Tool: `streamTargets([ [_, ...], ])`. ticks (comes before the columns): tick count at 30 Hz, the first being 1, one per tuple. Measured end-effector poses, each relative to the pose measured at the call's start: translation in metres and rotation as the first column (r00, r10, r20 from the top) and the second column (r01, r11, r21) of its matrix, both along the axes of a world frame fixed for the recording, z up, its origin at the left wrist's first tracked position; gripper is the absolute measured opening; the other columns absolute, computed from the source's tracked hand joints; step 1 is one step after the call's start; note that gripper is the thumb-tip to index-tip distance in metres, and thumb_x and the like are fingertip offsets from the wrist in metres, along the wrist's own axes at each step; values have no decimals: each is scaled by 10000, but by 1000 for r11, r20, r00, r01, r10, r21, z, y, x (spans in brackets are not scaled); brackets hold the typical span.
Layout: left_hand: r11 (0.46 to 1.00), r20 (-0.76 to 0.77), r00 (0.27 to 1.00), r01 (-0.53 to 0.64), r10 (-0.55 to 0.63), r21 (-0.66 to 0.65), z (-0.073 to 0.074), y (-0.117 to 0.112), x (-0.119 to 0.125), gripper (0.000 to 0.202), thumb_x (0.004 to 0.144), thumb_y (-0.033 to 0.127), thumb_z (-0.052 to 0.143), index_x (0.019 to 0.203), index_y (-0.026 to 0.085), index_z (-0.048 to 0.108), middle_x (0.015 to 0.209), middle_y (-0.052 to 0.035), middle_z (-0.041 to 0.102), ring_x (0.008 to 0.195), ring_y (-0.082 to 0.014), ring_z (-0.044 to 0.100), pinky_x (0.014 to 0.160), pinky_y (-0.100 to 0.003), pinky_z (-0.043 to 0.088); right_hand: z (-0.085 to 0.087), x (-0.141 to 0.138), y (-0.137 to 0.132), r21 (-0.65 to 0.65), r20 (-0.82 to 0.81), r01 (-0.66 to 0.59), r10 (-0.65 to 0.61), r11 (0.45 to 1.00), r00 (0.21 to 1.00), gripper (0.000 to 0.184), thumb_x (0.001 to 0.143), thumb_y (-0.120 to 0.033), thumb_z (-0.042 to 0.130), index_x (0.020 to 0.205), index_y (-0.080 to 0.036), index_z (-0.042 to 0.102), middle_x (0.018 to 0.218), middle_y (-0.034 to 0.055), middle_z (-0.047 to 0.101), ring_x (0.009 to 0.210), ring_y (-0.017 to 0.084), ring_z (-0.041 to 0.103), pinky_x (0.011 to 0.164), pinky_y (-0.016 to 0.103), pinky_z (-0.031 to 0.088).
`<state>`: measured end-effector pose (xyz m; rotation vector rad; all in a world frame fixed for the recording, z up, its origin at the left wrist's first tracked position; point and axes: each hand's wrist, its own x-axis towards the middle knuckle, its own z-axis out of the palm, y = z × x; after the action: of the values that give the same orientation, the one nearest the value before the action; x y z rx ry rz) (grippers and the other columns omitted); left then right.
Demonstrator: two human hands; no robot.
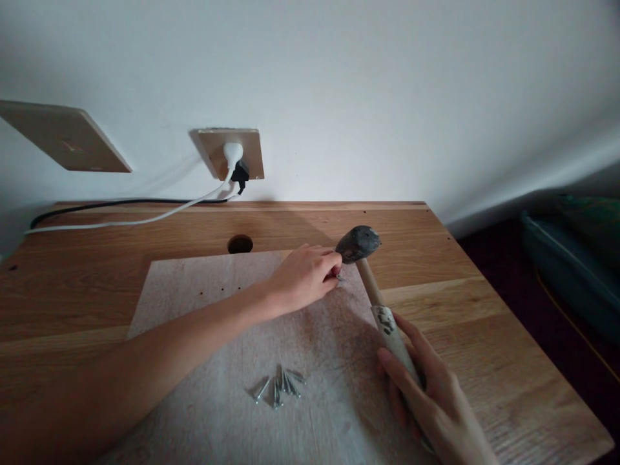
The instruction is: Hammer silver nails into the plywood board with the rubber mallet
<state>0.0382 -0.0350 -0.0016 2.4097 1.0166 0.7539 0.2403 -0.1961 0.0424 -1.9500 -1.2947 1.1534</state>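
My left hand (310, 274) reaches across a pale wooden board (217, 349). Its fingertips are pinched on a small metal nail (340, 278) near the board's far right corner; most of the nail is hidden by the fingers. My right hand (431, 387) is wrapped round the pale, worn sleeve on the handle of a mallet (372, 284). The dark mallet head (359, 244) is raised just beside and beyond my left fingertips. Several loose silver nails (281, 386) lie in a small pile on the board, nearer to me.
Beneath the board is a wooden tabletop (484, 336) with a round hole (240, 243). A wall socket (254, 152) holds a white plug (233, 154) and a black plug (241, 172), with cables running left. Small dark dots mark the board. A dark blue cushion-like object (571, 271) lies at right.
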Motion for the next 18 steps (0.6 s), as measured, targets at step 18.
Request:
streamTargets([
  [18,998,-7,999,-47,47,-50,-1,0,4,178,857,85,687,769,211,598,773,-8,700,750,-194,645,756,-374,460,-12,16,-2,20,19,-28,28,999,999,725,937,-653,685,1548,-279,570,555,-30,587,394,188,531,349,271,425],
])
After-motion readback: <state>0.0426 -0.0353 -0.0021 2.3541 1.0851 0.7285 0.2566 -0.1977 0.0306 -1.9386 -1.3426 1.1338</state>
